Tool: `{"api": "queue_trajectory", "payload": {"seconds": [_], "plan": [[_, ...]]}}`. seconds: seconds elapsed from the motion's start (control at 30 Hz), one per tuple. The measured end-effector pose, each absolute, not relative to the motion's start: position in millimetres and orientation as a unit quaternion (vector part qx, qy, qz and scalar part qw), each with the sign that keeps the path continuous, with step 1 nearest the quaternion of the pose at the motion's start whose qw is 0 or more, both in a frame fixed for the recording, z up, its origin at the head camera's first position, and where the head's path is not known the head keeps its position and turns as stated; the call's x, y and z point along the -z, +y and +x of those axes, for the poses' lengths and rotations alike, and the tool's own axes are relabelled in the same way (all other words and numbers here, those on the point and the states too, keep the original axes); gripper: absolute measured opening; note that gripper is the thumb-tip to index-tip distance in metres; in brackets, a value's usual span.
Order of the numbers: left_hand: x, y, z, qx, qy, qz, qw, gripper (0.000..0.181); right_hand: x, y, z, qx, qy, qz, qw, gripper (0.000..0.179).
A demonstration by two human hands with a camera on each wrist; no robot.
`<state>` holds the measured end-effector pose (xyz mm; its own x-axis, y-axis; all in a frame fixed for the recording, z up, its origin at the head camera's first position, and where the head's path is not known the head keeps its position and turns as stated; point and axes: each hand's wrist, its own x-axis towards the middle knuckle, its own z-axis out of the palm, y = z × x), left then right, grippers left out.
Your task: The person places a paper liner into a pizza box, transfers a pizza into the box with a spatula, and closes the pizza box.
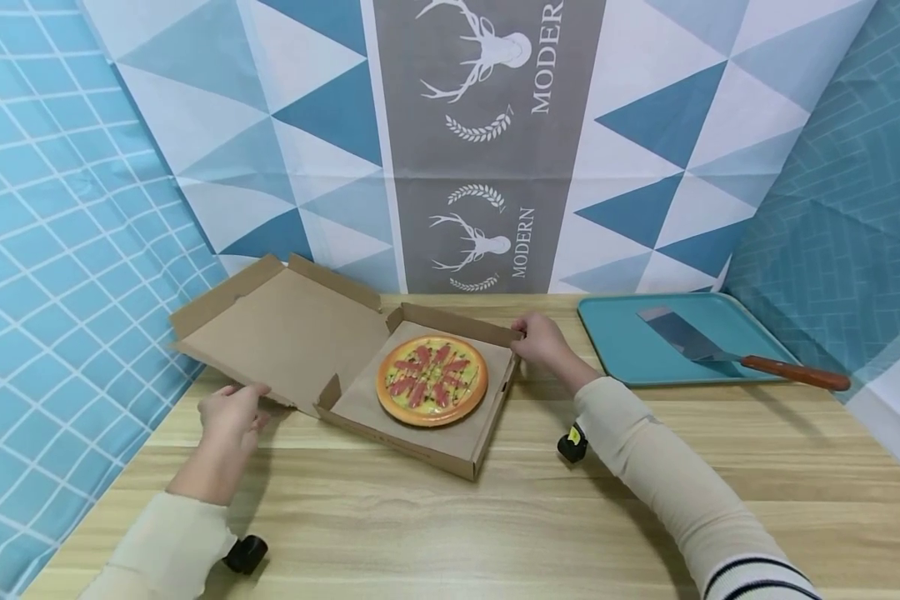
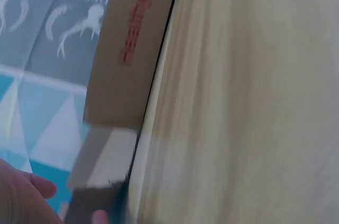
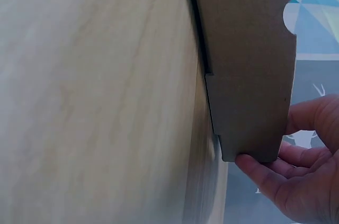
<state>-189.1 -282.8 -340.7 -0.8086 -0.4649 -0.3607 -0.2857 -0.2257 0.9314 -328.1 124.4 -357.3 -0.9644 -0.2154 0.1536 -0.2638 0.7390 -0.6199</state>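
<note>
A cardboard pizza box lies unfolded on the table, its lid laid back to the left. In its base sits a round pizza with red strips on a yellow top. My left hand holds the lid's near edge; in the left wrist view its thumb and a fingertip show beside the cardboard. My right hand grips the far right corner of the base. The right wrist view shows the thumb and fingers pinching the end of the box's side wall.
Right of the box, a teal tray lies near the back wall. A spatula with a wooden handle rests across it, the handle reaching past the tray's right edge. Patterned cloth covers the walls behind and beside the wooden table.
</note>
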Motion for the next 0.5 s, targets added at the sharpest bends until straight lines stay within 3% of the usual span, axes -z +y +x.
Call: {"api": "queue_trajectory", "payload": {"seconds": [0.07, 0.33, 0.5], "plan": [[340.6, -290.9, -193.5, 0.745, -0.592, 0.303, 0.045, 0.088, 357.4, 126.2, -326.5, -0.336, -0.932, 0.133, 0.035, 0.034], [342.8, -310.3, -208.0, 0.843, -0.472, 0.253, -0.045, 0.069, 356.7, 128.9, -321.7, -0.338, -0.931, 0.136, 0.029, 0.034], [342.6, -310.1, -204.8, 0.828, -0.507, 0.236, -0.051, 0.065, 356.2, 128.5, -321.2, -0.342, -0.93, 0.134, 0.023, 0.035]]}}
